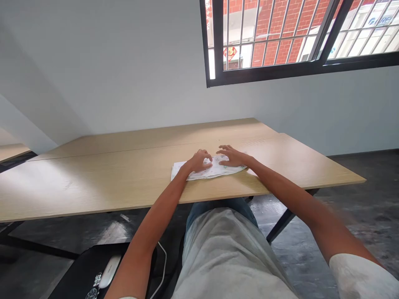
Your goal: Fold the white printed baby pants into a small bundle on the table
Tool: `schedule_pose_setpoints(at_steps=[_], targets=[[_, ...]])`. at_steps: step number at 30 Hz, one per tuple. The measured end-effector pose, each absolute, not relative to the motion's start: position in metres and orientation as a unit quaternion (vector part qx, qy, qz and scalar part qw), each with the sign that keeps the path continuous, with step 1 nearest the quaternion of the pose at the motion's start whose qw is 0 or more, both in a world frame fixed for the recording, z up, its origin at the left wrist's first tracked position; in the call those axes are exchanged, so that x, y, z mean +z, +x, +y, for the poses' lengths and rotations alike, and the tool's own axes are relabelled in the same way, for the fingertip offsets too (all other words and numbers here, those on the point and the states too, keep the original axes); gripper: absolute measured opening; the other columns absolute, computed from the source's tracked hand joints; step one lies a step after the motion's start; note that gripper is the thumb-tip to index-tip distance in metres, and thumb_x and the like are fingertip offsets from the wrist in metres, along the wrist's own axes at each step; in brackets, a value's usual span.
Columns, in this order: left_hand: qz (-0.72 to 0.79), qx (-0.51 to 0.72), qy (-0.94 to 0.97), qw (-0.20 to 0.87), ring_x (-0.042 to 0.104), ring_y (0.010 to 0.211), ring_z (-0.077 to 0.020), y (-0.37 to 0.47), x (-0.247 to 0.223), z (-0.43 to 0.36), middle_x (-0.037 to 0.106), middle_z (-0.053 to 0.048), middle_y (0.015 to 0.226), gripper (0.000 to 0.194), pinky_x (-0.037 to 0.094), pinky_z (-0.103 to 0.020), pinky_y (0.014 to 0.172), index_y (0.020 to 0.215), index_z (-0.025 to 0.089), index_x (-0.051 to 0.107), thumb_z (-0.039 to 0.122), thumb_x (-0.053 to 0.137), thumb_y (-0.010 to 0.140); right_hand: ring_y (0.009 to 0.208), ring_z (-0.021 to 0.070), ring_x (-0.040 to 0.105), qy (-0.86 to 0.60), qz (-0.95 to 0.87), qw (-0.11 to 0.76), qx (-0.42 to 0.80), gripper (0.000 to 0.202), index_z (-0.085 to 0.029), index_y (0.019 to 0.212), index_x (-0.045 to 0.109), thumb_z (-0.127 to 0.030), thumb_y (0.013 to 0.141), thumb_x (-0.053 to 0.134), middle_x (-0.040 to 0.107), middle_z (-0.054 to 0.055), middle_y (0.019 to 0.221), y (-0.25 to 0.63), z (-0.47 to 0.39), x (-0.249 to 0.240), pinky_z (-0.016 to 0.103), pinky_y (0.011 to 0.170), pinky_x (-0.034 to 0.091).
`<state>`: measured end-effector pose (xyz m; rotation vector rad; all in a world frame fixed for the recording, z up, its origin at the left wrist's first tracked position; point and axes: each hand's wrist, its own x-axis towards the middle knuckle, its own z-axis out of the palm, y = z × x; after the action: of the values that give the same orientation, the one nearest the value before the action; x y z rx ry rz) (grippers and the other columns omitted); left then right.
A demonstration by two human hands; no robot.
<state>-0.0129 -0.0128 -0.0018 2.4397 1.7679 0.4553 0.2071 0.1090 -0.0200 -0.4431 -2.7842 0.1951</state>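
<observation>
A white cloth (215, 169) with a small coloured print lies folded into a long flat strip near the table's front edge. On its left half rests my left hand (200, 161), the fingers curved and the thumb held apart from them. My right hand (232, 157) lies over the right half, its fingers spread and pointing left. Both hands touch the cloth from above without gripping it, and they hide parts of it. A short gap separates the two hands.
The pale wooden table (124, 178) reaches back to a grey wall (124, 62). A barred window (271, 37) is at the upper right. Below left, a black chair seat (81, 265) holds a white case (109, 270) and a metal-band watch (93, 290). A white cable (164, 265) hangs nearby.
</observation>
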Motion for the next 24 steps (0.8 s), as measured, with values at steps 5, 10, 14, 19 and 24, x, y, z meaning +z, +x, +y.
schedule_pose_setpoints(at_steps=[5,10,14,19,24], targets=[[0.593,0.075,0.795,0.098,0.058,0.106,-0.0259,-0.009,0.001,-0.015,0.06,-0.01,0.114,0.055,0.047,-0.038,0.096,0.119,0.02,0.061,0.059,0.059,0.08,0.131,0.0301,0.043,-0.057,-0.982,0.151,0.1,0.046,-0.016,0.133,0.058,-0.044,0.097,0.054,0.051,0.016,0.137,0.193,0.104,-0.029,0.048,0.113,0.033],[0.635,0.013,0.768,0.084,0.03,0.146,-0.0295,-0.008,-0.002,-0.017,0.034,-0.014,0.157,0.065,0.025,-0.044,0.12,0.148,0.015,0.039,0.052,0.035,0.094,0.132,0.0351,0.041,-0.189,-0.975,0.096,0.072,0.053,-0.018,0.144,0.048,-0.047,0.101,0.045,0.049,0.015,0.142,0.191,0.098,-0.025,0.053,0.108,0.035],[0.662,-0.011,0.739,0.122,0.011,0.153,-0.0305,-0.001,-0.005,-0.017,0.016,-0.008,0.165,0.072,0.012,-0.053,0.123,0.157,0.018,0.021,0.059,0.02,0.097,0.122,0.0367,0.05,-0.263,-0.961,0.065,0.048,0.055,-0.016,0.141,0.053,-0.049,0.096,0.053,0.056,0.019,0.131,0.199,0.091,-0.004,0.049,0.101,0.042],[0.691,-0.017,0.711,0.127,0.0,0.153,-0.0366,0.008,-0.006,-0.018,0.005,-0.007,0.166,0.081,0.006,-0.061,0.121,0.159,0.024,0.015,0.072,0.018,0.093,0.092,0.0231,0.064,-0.172,-0.968,-0.03,0.181,0.048,-0.026,0.133,0.06,-0.047,0.09,0.061,0.066,0.008,0.106,0.212,0.094,0.02,0.031,0.079,0.05],[0.688,-0.018,0.718,0.109,0.006,0.152,-0.0418,0.003,-0.005,-0.02,0.006,-0.014,0.166,0.094,0.012,-0.062,0.119,0.158,0.027,0.019,0.082,0.033,0.084,0.097,0.0259,0.061,-0.178,-0.973,0.082,0.122,0.037,-0.019,0.123,0.065,-0.032,0.089,0.061,0.062,0.013,0.106,0.213,0.103,0.009,0.036,0.085,0.049]])
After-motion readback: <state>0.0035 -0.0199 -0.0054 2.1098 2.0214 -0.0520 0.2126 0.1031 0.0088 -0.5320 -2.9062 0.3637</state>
